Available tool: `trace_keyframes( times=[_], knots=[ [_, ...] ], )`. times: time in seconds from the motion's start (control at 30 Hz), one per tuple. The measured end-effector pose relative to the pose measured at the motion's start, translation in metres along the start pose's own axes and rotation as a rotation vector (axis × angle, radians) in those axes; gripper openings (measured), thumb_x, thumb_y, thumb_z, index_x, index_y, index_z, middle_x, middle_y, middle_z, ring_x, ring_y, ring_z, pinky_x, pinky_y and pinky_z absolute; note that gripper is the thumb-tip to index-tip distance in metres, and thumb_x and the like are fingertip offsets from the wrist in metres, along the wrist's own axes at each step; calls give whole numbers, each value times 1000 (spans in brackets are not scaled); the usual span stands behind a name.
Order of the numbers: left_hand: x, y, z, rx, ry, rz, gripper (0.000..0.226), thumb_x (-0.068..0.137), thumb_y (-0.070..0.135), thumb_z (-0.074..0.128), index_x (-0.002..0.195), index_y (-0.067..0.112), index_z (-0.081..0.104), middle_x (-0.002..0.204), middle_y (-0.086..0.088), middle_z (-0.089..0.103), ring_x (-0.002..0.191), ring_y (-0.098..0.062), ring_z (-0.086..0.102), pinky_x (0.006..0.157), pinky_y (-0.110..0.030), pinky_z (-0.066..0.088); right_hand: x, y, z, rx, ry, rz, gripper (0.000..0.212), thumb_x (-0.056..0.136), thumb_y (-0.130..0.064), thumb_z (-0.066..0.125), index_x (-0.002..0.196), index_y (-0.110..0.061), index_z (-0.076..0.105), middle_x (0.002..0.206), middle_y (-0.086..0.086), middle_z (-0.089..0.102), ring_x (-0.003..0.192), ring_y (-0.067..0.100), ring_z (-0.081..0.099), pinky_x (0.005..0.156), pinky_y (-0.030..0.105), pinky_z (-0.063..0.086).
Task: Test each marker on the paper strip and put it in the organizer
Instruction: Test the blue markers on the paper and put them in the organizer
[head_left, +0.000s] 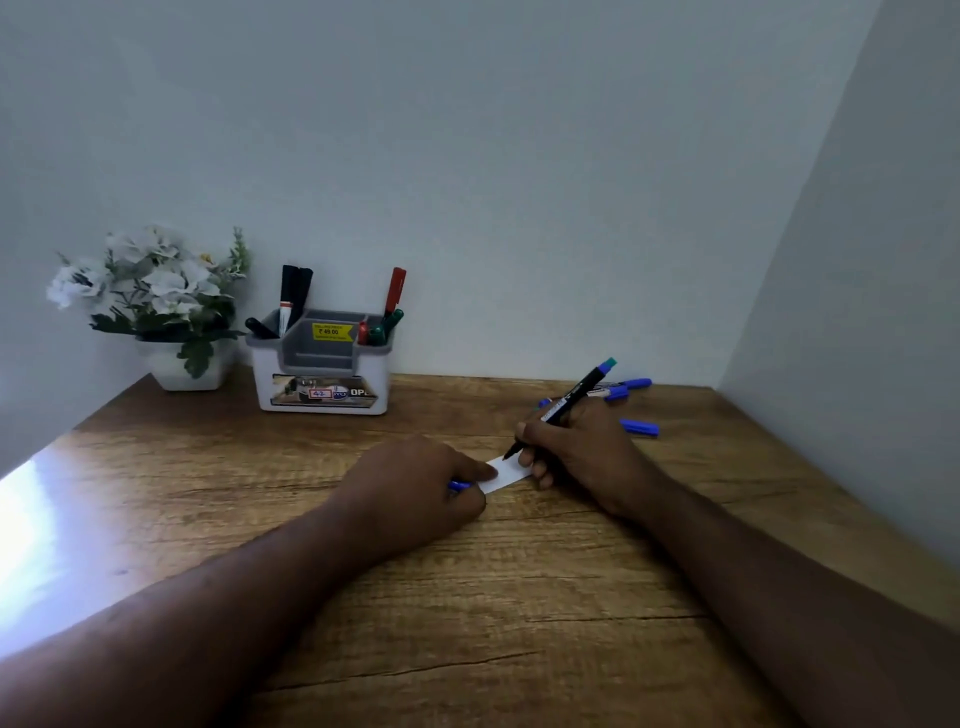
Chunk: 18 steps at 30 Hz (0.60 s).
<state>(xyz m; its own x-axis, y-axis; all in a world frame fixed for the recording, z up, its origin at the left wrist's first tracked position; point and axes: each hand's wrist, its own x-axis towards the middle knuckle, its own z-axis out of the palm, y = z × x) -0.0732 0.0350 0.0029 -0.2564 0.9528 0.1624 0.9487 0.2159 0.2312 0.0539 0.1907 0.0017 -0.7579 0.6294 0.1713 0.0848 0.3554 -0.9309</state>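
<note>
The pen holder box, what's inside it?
The pen holder box has black markers sticking up on its left side and red and green markers on its right. The middle part looks empty, but its bottom is hidden.

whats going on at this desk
A person is testing a marker: the right hand holds it with its tip on a white paper strip, which the left hand pins down while gripping a blue cap. Black, red and green markers already stand in the organizer; blue markers wait behind.
</note>
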Motion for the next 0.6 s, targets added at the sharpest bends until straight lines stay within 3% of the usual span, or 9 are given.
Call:
trace_keyframes(
  times=[0.37, 0.6],
  knots=[
    [1, -2, 2, 3, -8, -20, 41, 92, 46, 46, 133, 47, 50, 132, 12, 61, 110, -9, 58, 81, -26, 50, -1, 0, 2, -120, -33, -17, 19, 91, -13, 62, 76, -5, 70, 67, 11, 71, 52, 14, 61, 48, 24, 50],
    [1, -1, 1, 3, -18, -9, 41, 94, 45, 45, 134, 45, 49, 135, 11, 58, 115, -10, 56, 78, -23, 46, -2, -2, 3, -144, -22, -21, 19, 92, -13, 62, 77, -5, 70, 65, 9, 70, 50, 12, 61, 47, 23, 50]
  ],
)
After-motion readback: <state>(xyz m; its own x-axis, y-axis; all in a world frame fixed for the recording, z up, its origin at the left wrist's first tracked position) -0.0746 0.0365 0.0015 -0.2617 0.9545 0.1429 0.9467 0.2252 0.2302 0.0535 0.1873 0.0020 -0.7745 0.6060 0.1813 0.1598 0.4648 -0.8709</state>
